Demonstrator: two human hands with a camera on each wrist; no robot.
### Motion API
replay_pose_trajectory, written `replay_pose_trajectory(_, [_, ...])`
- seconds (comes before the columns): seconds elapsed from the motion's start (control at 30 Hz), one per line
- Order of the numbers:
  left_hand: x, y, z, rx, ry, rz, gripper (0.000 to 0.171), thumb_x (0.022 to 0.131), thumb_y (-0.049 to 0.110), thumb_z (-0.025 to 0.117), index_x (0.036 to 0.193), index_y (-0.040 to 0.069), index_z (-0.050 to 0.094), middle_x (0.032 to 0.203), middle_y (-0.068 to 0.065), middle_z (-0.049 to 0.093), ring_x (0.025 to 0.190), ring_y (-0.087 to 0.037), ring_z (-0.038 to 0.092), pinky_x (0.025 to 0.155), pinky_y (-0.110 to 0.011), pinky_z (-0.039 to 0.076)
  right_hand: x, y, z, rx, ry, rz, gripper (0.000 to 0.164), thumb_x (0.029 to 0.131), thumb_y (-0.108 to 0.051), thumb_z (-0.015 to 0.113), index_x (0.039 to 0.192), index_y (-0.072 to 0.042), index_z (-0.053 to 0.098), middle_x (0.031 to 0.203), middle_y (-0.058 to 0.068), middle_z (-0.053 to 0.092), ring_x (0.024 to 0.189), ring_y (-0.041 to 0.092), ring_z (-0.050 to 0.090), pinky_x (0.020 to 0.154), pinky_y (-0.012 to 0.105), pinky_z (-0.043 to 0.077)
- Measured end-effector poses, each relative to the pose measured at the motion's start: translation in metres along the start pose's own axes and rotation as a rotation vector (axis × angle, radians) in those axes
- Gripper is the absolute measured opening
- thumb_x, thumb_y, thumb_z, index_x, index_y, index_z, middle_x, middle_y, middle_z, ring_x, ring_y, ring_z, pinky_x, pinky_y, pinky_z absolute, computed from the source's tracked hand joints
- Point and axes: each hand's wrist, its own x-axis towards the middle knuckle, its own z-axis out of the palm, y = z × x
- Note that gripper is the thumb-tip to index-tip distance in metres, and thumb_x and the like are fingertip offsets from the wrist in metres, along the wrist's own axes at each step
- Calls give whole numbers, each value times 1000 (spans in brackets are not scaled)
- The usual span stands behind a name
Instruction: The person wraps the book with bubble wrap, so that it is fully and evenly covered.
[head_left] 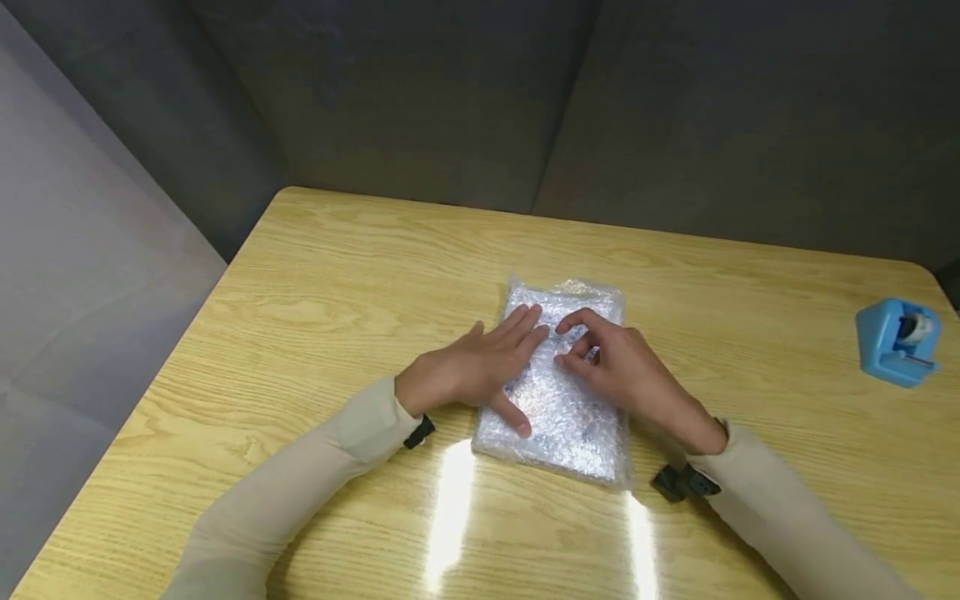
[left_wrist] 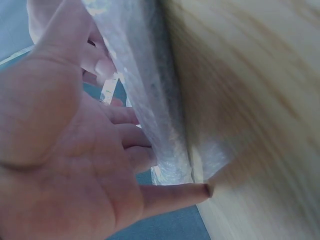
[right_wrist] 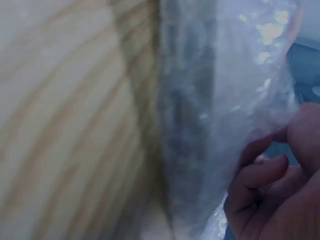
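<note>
A flat package in clear bubble wrap (head_left: 573, 425) lies on the table. My left hand (head_left: 487, 362) rests on its left side with fingers spread and thumb stretched toward me. In the left wrist view, the little finger reaches past the wrap's edge. My right hand (head_left: 618, 367) is over the package's upper right part, its fingers curled. A shiny clear strip (left_wrist: 109, 90), apparently tape, shows at the right hand's fingertips in the left wrist view. The right wrist view shows the curled fingers (right_wrist: 260, 177) close against the wrap's surface; what lies between them is partly hidden.
A blue tape dispenser (head_left: 896, 342) with a roll in it stands at the table's far right. The wooden table (head_left: 360, 275) has its back edge against dark grey panels (head_left: 420, 100). Light reflects off the tabletop in front of the package.
</note>
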Motion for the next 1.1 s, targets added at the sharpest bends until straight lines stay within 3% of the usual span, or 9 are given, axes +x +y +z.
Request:
replay_pose_trajectory(0.33, [-1, 0, 0, 8, -2, -4, 133, 80, 65, 78, 166, 8, -5, 169, -10, -25, 155, -21, -24, 124, -63, 7, 3, -15, -1, -120, -5, 133, 47, 89, -8, 78, 125, 1, 49, 83, 4, 71, 64, 13, 62, 58, 34, 50])
replay_pose_trajectory(0.57, [-2, 1, 0, 9, -6, -3, 134, 79, 66, 77, 166, 7, -6, 168, -10, -26, 155, -22, -24, 124, -63, 7, 5, -11, -4, -75, -39, 192, 58, 90, -11, 81, 133, 3, 43, 83, 6, 68, 66, 15, 62, 61, 32, 50])
replay_pose_trajectory(0.93, [-1, 0, 1, 9, -5, 4, 134, 79, 66, 78, 166, 7, -4, 168, -11, -26, 155, -23, -22, 123, -65, 8, 6, 4, -6, 51, -68, 215, 62, 95, -19, 79, 138, 4, 43, 85, 8, 66, 70, 17, 60, 64, 32, 49])
replay_pose_trajectory(1.1, [0, -1, 1, 8, -4, 7, 134, 79, 66, 78, 166, 7, -5, 168, -11, -26, 155, -23, -23, 123, -65, 7, 7, 5, -4, -28, 8, 135, 47, 93, -16, 81, 124, -1, 49, 80, 6, 62, 65, 17, 55, 59, 32, 45])
